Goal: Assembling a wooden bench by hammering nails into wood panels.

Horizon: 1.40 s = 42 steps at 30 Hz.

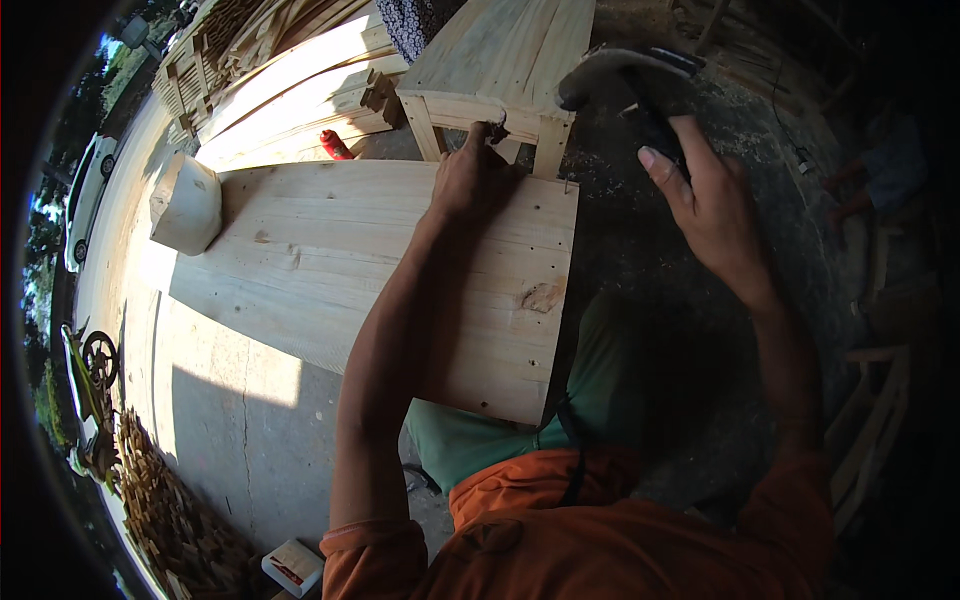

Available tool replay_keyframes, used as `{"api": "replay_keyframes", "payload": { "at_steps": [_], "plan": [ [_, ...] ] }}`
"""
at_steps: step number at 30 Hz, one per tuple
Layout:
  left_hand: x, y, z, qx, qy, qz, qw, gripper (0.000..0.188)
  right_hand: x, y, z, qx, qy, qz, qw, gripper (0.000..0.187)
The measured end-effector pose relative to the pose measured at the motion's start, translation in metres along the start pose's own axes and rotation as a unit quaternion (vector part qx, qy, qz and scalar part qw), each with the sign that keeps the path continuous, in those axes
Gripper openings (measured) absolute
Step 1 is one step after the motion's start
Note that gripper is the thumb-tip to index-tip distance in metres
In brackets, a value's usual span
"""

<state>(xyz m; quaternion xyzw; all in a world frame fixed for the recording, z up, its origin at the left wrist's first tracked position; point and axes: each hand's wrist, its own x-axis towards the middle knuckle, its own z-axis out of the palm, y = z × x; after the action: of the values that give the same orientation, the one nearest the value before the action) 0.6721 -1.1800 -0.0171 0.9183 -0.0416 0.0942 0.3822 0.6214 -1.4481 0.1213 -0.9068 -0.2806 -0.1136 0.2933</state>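
Observation:
My right hand (pixel 715 205) is wrapped round the dark handle of a hammer (pixel 625 78), raised to the right of the work, its head level with the far table. A wide pale wooden panel (pixel 400 260) lies across in front of me, with nail heads along its right end and one nail (pixel 568 186) standing up at the far corner. My left hand (pixel 475 175) reaches over the panel's far edge, fingers bent together beside a small wooden table (pixel 500 60). Something small and dark shows at its fingertips; I cannot make it out.
A pale rounded block or tub (pixel 187 205) stands on the panel's left end. Beyond the panel is a red bottle (pixel 337 145). Stacked planks (pixel 290 50) lie at the back. A heap of wood offcuts (pixel 180 500), a white jug (pixel 292 567) and a motorbike (pixel 95 400) are at left.

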Motion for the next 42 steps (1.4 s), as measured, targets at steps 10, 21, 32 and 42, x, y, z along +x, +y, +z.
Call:
{"api": "replay_keyframes", "payload": {
  "at_steps": [10,21,32,42],
  "plan": [
    [0.005,-0.009,0.007,0.008,0.008,0.038,0.999,0.060,-0.016,0.026,0.040,0.028,-0.045,0.030,0.998,0.028],
    [0.014,-0.004,0.004,0.004,0.012,0.026,1.000,0.054,-0.005,0.029,0.045,-0.054,-0.030,0.003,0.998,0.032],
    [0.009,-0.025,0.013,-0.013,-0.001,0.031,0.999,0.057,-0.019,0.035,0.058,-0.024,-0.065,0.085,0.994,0.031],
    [0.000,0.002,0.006,-0.004,0.030,0.035,0.999,0.055,-0.052,0.027,0.076,-0.012,-0.104,0.135,0.985,0.026]
  ]
}}
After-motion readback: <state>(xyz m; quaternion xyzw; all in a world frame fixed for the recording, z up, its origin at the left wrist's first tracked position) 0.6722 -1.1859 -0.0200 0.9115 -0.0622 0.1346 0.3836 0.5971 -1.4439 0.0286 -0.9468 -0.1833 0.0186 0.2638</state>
